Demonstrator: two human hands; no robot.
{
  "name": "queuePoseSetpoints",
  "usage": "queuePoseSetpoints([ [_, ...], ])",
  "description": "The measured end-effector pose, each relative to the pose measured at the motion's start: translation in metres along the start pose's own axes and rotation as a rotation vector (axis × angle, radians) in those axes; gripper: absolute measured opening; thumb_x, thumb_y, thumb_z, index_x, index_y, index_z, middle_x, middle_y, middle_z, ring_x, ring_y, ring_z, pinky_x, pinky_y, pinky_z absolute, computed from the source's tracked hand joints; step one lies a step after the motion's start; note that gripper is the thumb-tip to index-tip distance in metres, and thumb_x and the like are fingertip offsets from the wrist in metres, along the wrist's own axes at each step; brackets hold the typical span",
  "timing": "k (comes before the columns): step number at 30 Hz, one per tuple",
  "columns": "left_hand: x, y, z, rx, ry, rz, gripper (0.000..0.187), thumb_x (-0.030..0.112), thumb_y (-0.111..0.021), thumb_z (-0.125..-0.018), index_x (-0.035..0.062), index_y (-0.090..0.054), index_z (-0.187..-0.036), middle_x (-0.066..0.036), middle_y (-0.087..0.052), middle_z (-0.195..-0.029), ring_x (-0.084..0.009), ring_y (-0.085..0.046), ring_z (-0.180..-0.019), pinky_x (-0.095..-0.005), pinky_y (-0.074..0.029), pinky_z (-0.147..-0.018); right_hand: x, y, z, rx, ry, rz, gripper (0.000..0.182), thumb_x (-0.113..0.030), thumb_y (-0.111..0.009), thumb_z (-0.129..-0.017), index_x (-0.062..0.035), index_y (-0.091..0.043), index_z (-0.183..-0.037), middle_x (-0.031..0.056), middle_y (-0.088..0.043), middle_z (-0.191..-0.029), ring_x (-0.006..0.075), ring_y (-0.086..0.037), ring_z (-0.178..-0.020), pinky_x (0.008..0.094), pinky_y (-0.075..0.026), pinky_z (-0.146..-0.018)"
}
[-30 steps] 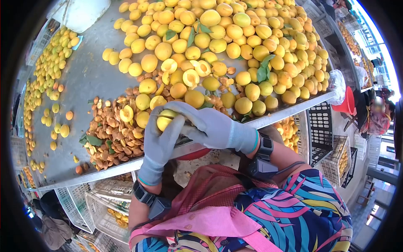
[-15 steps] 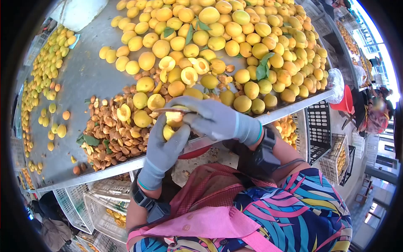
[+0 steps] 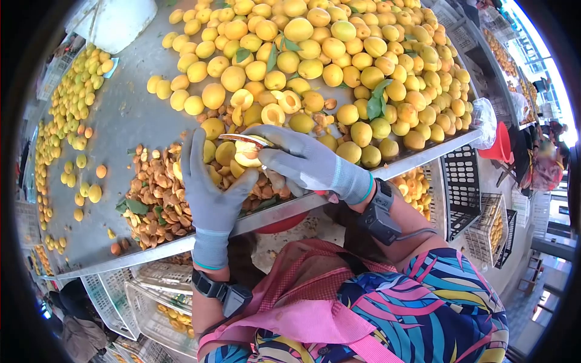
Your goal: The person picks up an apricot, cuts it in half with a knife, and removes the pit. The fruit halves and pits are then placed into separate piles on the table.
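Observation:
My right hand (image 3: 305, 158), in a grey glove, is closed round a small curved blade (image 3: 243, 140) and a cut apricot piece (image 3: 247, 153) beside it. To its left, my left hand (image 3: 215, 187), also gloved in grey, has its thumb and fingers spread apart, with nothing visible held in it. Between and behind the hands lie whole apricots (image 3: 224, 153) and opened halves (image 3: 273, 114). A heap of brown pits (image 3: 158, 196) lies left of my left hand.
A large pile of yellow apricots (image 3: 375, 45) covers the metal table (image 3: 133, 109) at the back. Greener fruit (image 3: 75, 91) lies far left. Crates (image 3: 463, 181), a red bucket (image 3: 497, 143) and a person (image 3: 548, 166) are at the right.
My left hand has come off the fruit, moved left and opened. My right hand still holds the blade, and the cut piece shows more clearly beside it.

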State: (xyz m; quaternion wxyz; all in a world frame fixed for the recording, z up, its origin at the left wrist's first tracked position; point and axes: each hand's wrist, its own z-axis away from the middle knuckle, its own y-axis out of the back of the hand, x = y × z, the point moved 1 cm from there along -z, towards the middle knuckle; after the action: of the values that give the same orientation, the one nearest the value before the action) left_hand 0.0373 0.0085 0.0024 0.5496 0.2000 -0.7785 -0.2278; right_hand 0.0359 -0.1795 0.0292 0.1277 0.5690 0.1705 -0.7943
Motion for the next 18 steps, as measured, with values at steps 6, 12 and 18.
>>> queuePoseSetpoints([
  [6,0.002,-0.014,0.01,-0.1,0.034,0.538,0.06,0.024,-0.07,-0.084,-0.0026,-0.045,-0.131,-0.015,-0.053,-0.123,-0.0208,-0.053,-0.11,-0.0311,-0.041,-0.095,0.004,-0.004,-0.006,0.003,0.133,0.137,0.044,-0.028,-0.053,-0.093,-0.0089,-0.045,-0.131,-0.0005,-0.054,-0.067,0.006,-0.049,-0.053,0.0223,-0.04,-0.047],
  [12,0.013,-0.018,0.01,-0.034,0.164,0.758,0.044,0.012,-0.058,-0.092,-0.0023,-0.044,-0.132,-0.006,-0.059,-0.11,-0.0086,-0.055,-0.095,-0.0219,-0.046,-0.082,0.011,-0.003,-0.009,-0.026,0.083,0.256,0.042,-0.026,-0.052,-0.093,-0.0088,-0.047,-0.131,-0.0001,-0.053,-0.067,0.0068,-0.05,-0.057,0.0231,-0.04,-0.05],
  [18,0.013,-0.016,0.014,-0.125,0.564,1.145,0.045,0.004,-0.058,-0.09,0.0014,-0.044,-0.132,-0.007,-0.061,-0.109,-0.0125,-0.06,-0.093,-0.026,-0.052,-0.081,-0.02,-0.008,-0.004,0.236,0.257,-0.183,0.038,-0.016,-0.054,-0.092,-0.0035,-0.049,-0.128,-0.0043,-0.051,-0.066,0.0003,-0.042,-0.049,0.0172,-0.034,-0.045],
])
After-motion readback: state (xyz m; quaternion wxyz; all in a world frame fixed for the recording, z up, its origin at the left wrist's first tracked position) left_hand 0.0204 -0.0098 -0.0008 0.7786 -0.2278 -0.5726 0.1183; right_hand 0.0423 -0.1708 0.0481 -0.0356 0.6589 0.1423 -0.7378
